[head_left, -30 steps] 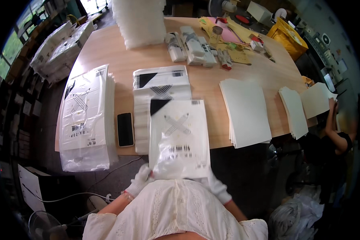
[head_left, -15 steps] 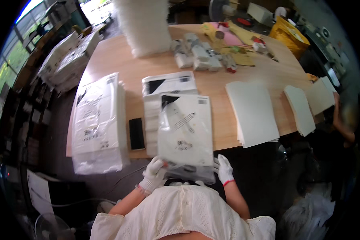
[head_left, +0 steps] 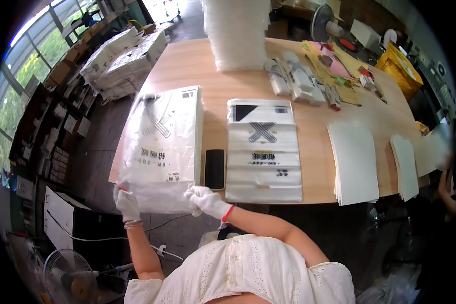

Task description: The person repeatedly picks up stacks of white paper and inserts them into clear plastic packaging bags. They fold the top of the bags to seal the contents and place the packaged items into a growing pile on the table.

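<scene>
Bag (head_left: 159, 147), clear with black print, lies over the top of the left stack (head_left: 199, 137) on the counter (head_left: 182, 58), its loose end hanging past the near edge. Left hand (head_left: 125, 202), white glove: grip narrow, pinched on bag's near left corner. Right hand (head_left: 209, 202), same glove, arm across the front: grip narrow too, fingers curled on bag's near right corner. Phone (head_left: 215, 169), dark screen up, just right of the stack. Then bag pile (head_left: 263, 149), flat, black corner and crossed pencils printed. Further right, white sheets (head_left: 353, 164) and a narrower sheet stack (head_left: 404, 167). Far side: white plastic tower (head_left: 235, 38), small wrapped packs (head_left: 300, 78). Co-worker's arm (head_left: 447, 190) at far right. Fan (head_left: 68, 278) lower left.
</scene>
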`<state>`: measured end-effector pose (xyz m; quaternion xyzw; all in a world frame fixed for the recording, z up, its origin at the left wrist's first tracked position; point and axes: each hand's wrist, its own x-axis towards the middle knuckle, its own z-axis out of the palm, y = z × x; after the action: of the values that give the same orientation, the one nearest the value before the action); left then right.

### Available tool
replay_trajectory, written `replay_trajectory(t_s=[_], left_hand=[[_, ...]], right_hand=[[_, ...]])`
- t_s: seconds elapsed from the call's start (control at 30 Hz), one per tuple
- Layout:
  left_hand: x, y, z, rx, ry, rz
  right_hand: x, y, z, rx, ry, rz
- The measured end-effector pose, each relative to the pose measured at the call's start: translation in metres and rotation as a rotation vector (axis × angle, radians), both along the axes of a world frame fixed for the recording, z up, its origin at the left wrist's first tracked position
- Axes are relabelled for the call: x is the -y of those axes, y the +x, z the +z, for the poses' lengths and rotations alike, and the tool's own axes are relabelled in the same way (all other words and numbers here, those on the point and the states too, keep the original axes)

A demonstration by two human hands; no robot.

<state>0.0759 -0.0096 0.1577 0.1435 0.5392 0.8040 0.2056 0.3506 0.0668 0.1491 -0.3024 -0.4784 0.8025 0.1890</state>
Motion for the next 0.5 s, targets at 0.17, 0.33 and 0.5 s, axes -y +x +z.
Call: replay_trajectory(t_s=[0.17,0.33,0.5], left_hand=[[0.051,-0.055,0.010,-0.193,-0.274,-0.193],[-0.066,-0.083,0.052,-0.398,-0.523,-0.377],[-0.168,-0.111,0.023,-0.270,-1.054,-0.698]], right_hand=[[-0.033,0.016,-0.007,0.154,0.572,0.090],[-0.156,-0.027,-0.010,0.447,0.650,-0.551],[-0.178,-0.099,-0.008,0.481,0.302,-0.432]])
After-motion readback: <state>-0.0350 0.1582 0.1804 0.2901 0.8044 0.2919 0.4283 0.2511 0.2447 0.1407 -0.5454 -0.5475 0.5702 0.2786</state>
